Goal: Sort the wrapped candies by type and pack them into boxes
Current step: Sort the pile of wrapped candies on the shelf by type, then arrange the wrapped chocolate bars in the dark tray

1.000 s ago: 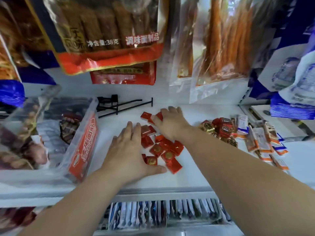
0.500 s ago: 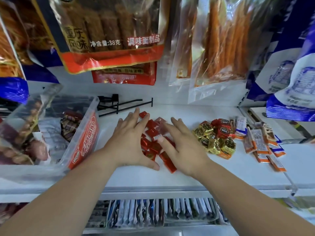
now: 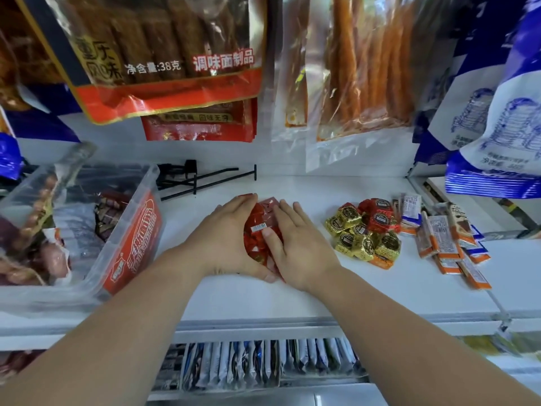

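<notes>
Several red wrapped candies (image 3: pixel 259 230) are bunched into a tight heap on the white shelf (image 3: pixel 292 297). My left hand (image 3: pixel 222 238) presses against the heap's left side and my right hand (image 3: pixel 301 244) against its right side, cupping the pile between them. To the right lies a cluster of gold wrapped candies (image 3: pixel 360 238) with a few red round ones (image 3: pixel 377 213) behind. Further right lie orange-and-white candy bars (image 3: pixel 445 244). A clear plastic box (image 3: pixel 128 238) with a red label stands at the left, holding mixed wrapped sweets.
Hanging snack bags (image 3: pixel 164 54) crowd the space above the shelf. A black display hook (image 3: pixel 205 178) lies at the back. Blue-and-white bags (image 3: pixel 503 159) sit at the right. Sachets (image 3: pixel 257 364) fill the shelf below.
The red candies lay spread out a second ago. Both hands have swept inward from either side and gathered them into one compact heap between the palms.
</notes>
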The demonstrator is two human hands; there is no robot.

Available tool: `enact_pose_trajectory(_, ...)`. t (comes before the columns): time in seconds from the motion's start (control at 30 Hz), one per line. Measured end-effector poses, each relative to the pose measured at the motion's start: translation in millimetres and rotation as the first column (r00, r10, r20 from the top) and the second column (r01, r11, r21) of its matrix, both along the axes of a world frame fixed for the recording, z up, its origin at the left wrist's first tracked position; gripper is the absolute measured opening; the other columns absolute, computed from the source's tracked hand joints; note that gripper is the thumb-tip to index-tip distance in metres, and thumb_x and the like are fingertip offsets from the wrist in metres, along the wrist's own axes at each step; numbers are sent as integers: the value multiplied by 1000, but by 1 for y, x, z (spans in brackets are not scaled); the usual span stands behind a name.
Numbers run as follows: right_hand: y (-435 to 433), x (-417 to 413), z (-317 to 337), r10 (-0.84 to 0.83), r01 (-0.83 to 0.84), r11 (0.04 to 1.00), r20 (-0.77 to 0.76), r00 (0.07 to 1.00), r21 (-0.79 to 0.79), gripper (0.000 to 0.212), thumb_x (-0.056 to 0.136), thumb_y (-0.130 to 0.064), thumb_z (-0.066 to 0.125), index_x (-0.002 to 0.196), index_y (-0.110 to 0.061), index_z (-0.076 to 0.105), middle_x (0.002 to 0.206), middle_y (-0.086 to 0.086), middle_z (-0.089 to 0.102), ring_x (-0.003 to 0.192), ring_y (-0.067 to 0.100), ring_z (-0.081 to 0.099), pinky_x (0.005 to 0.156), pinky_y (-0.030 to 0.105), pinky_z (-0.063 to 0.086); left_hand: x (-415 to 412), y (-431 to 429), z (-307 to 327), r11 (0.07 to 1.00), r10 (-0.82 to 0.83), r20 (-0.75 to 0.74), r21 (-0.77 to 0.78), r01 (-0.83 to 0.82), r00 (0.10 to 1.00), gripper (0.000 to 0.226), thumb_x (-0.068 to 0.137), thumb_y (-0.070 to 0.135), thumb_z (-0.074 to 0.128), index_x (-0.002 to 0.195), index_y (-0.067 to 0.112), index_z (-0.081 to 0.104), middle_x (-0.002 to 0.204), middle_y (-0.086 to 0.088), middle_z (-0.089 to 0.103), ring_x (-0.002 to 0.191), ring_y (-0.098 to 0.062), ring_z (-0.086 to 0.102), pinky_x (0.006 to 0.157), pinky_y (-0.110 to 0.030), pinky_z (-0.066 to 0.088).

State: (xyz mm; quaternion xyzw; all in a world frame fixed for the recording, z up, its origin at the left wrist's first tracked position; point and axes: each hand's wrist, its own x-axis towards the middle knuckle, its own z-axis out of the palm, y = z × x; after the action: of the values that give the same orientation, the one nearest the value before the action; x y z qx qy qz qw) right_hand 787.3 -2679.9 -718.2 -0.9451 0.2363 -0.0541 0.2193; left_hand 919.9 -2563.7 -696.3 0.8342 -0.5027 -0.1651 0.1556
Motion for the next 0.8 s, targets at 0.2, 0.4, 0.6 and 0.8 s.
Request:
enact_pose_trajectory(0.2, -10, 21, -7, 96, -99, 995, 82, 992, 32, 85, 91, -71, 6, 155, -17, 24, 161, 4, 25, 152, 16, 8, 124, 33, 8, -4, 11, 2, 996, 11, -15, -92, -13, 1000, 149, 35, 76, 82, 155, 32, 5, 158, 11, 22, 141, -11, 24, 118, -32, 22)
enact_pose_trajectory(0.4, 2, -11, 18, 33, -44, 996, 137, 990, 77, 61, 102, -52, 26, 154, -20, 28, 160, 2, 29, 151, 14, 11, 120, 27, 12, -18, 8, 24, 995, 27, 62, -101, -20, 998, 146, 40, 78, 79, 155, 25, 8, 159, 6, 20, 142, -11, 17, 122, -38, 11)
enact_pose_trajectory(0.6, -15, -87, 55, 115, -114, 993, 14, 993, -43, 50, 101, -48, 41, 135, -16, 56, 138, 5, 57, 128, 21, 48, 107, 32, 38, -56, 2, 34, 997, -1, 207, -81, 18, 978, 130, 47, 91, 59, 154, 29, 19, 158, 5, 24, 144, -17, 23, 118, -37, 24)
enact_pose_trajectory(0.8, -47, -163, 75, 79, -77, 993, 28, 996, -84, 39, 92, -50, 57, 121, -26, 66, 120, -7, 67, 109, 13, 59, 93, 35, 49, -120, 3, 48, 990, -87, 307, 135, 47, 948, 105, 66, 79, 62, 152, 33, 24, 161, 4, 20, 144, -23, 23, 117, -42, 25)
